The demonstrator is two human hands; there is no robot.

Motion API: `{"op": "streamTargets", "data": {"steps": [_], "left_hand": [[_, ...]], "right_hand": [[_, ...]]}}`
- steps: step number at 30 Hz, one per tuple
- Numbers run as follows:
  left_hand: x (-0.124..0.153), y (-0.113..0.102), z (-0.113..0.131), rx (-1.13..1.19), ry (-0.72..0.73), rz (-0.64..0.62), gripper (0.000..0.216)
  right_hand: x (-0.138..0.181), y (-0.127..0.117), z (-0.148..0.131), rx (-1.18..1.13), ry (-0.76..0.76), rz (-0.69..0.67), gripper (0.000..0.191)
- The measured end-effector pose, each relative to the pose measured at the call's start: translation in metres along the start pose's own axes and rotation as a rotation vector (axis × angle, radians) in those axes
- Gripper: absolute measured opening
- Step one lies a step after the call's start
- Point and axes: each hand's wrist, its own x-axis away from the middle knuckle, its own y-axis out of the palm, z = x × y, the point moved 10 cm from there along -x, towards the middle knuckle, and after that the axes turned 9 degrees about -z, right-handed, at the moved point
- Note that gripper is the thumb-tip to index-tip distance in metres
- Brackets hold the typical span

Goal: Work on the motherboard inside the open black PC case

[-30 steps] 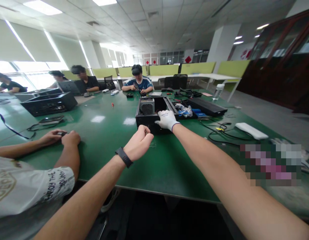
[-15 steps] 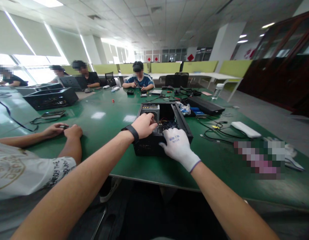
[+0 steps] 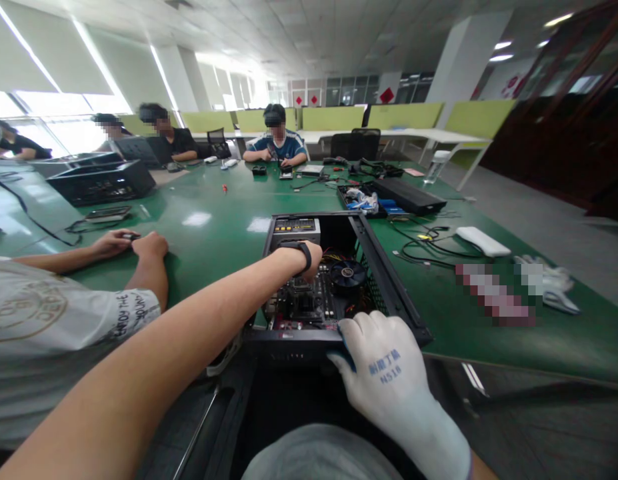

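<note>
A black desktop computer case (image 3: 283, 347) lies on its side with its open face up, its near edge out past the table edge. Inside are a power supply (image 3: 295, 227), a motherboard (image 3: 309, 300) and a round cooling fan (image 3: 347, 273). My left hand (image 3: 313, 257), bare with a black band at the wrist, reaches in beside the power supply. It looks curled; its fingertips and anything in them are hidden. In a white work glove, my right hand (image 3: 383, 367) grips the case's near wall, fingers over the rim and thumb outside.
Beside me on the left, a co-worker's hands (image 3: 139, 243) hold a small dark item. Across the green table (image 3: 213, 233) sits another person (image 3: 276, 143). To the right lie black cables (image 3: 429, 247), a white block-shaped item (image 3: 483, 241), gloves (image 3: 553, 287) and a bottle (image 3: 436, 167).
The computer case has come toward me, over the table edge, and more of its inside shows. My right hand has come nearer with it. My left hand has moved deeper into the case.
</note>
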Motion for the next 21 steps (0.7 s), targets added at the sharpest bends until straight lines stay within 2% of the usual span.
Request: {"op": "streamTargets", "data": {"steps": [4,10,14,21], "left_hand": [[-0.009,0.016,0.010,-0.060,0.010,-0.059,0.041],[-0.031,0.045,0.002,-0.070,-0.001,-0.127,0.049],[-0.046,0.052,-0.008,-0.027,-0.035,-0.133,0.056],[-0.055,0.062,-0.012,0.042,-0.072,-0.173,0.059]], "right_hand": [[0.021,-0.003,-0.005,-0.029,-0.013,0.052,0.026],[0.025,0.000,-0.004,-0.043,-0.004,0.027,0.024],[0.022,-0.004,-0.003,-0.041,-0.006,0.034,0.023],[0.022,-0.007,-0.005,-0.034,-0.011,0.051,0.023]]}}
